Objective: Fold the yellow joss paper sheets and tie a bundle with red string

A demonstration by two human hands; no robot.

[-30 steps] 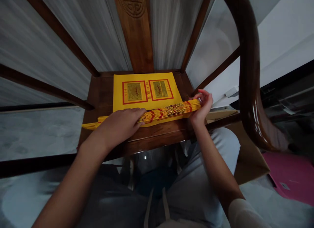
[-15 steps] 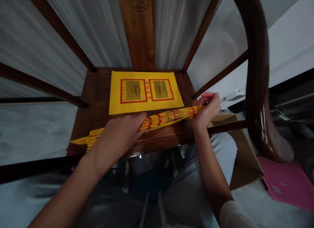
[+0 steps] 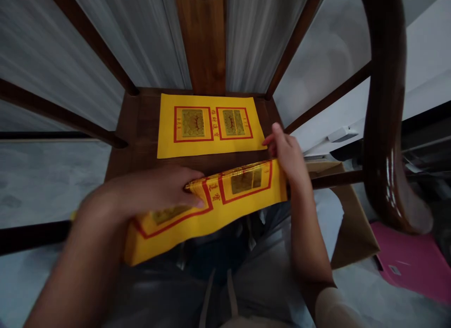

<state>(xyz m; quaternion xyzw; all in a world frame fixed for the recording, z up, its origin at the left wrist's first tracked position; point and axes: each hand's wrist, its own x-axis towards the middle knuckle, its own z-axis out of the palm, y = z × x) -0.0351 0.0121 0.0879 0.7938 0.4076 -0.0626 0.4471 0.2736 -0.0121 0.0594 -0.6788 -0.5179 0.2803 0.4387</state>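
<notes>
My left hand (image 3: 169, 189) is closed over the top edge of a thick stack of yellow joss paper (image 3: 243, 196), thumb on the near face. The stack stands tilted, its red-framed gold print facing me, above the seat's front edge. At its right end is my right hand (image 3: 287, 154), palm side against or close to the paper, fingers loosely apart and pointing away. Some of its fingers are hidden. Beyond both hands, one flat yellow sheet of joss paper (image 3: 211, 147) lies on the wooden chair seat (image 3: 141, 135), with two red-framed gold squares.
The chair's backrest slat (image 3: 200, 46) and side spindles rise around the seat. A curved armrest (image 3: 384, 130) stands at the right. Below it are a cardboard box (image 3: 352, 224) and a pink flat object (image 3: 412, 262) on the floor.
The stack has turned from edge-on to showing its printed face, coming lower and nearer to me. My right hand's fingers have loosened from its end. The flat sheet stays on the seat.
</notes>
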